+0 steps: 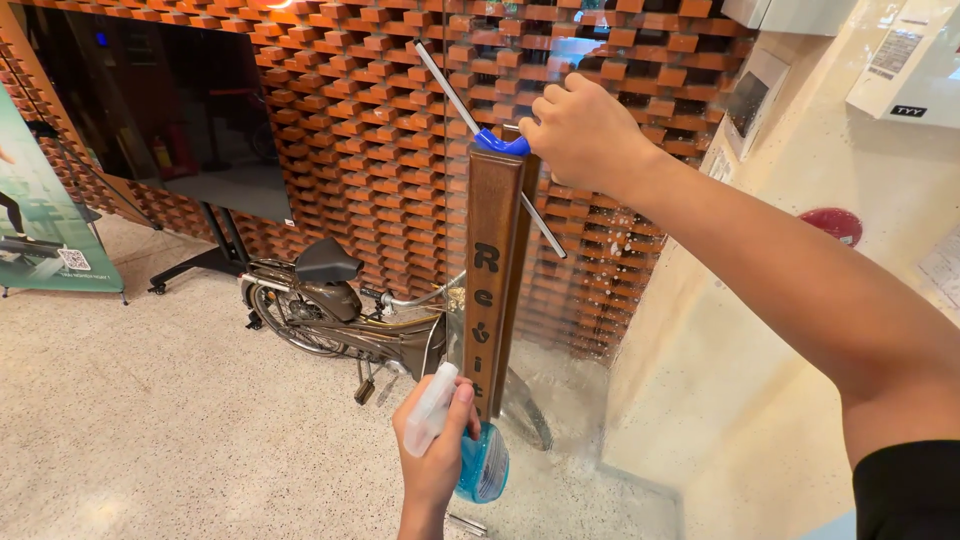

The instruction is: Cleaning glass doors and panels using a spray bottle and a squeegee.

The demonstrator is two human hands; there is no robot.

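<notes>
Wooden post [493, 260] dead centre against the glass. Right hand [585, 135] clamped round a blue squeegee [490, 140] at its top. Left hand [435, 450] below gripping a spray bottle [480, 462] of blue liquid. Bicycle [330, 315] behind, left.

The single head-worn camera looked forward and slightly downward from the person's own height, facing a wet glass pane [600, 300] with a brick lattice wall [370, 120] and a parked bicycle [340, 320] behind it. It sat close: the right hand [580, 130] reached up near the top of the frame, the left hand [435, 440] low at the bottom edge, and speckled floor [150, 420] filled the lower left.
</notes>
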